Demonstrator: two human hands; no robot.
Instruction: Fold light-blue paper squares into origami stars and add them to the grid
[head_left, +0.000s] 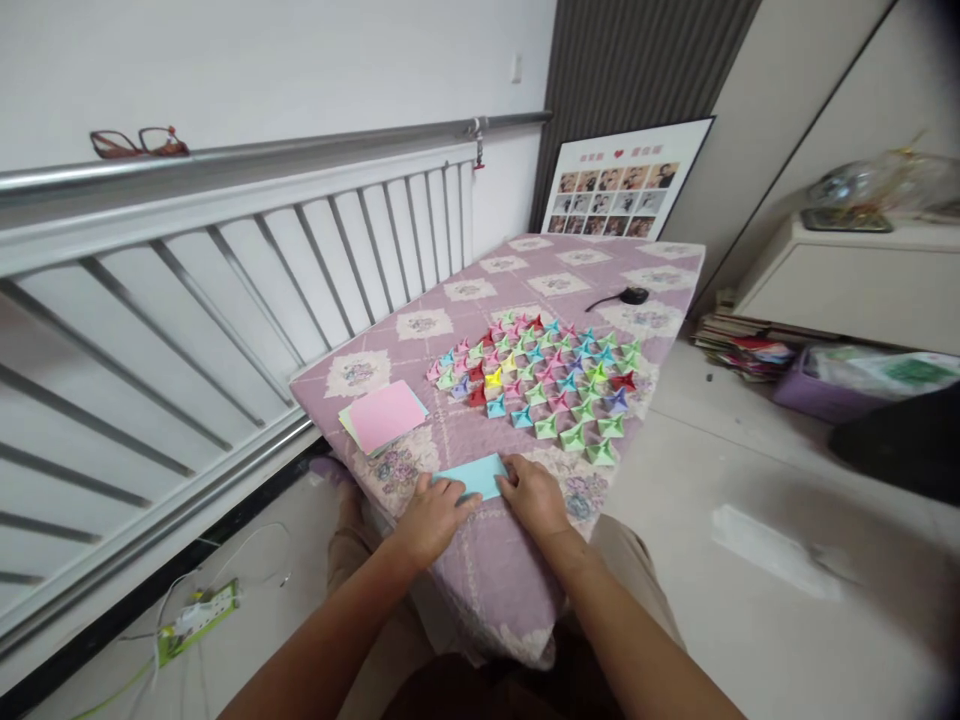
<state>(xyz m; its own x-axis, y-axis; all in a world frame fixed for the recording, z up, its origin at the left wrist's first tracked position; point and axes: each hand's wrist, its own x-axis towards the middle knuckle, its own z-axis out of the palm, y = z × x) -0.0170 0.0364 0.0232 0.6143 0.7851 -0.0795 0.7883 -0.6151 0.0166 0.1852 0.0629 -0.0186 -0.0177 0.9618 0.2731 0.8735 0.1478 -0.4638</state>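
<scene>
A light blue sheet of paper (474, 474), folded into a long rectangle, lies on the near part of the table. My left hand (433, 518) grips its left end, fingers bent over the far side and thumb along the near edge. At the right end, my right hand (534, 496) has its fingers and thumb closed on the paper's edge. A stack of coloured paper with a pink sheet (387, 415) on top is to the left. Beyond my hands stand many small folded paper pieces (573, 438) in green, pink, blue, red and yellow, set in rows.
A flowered purple tablecloth (495, 560) covers the table. On it lies a black object with a short cord (634, 296). A metal railing (300, 250) runs along the left, with glasses (139, 145) on top. A power strip (199, 622) is on the floor.
</scene>
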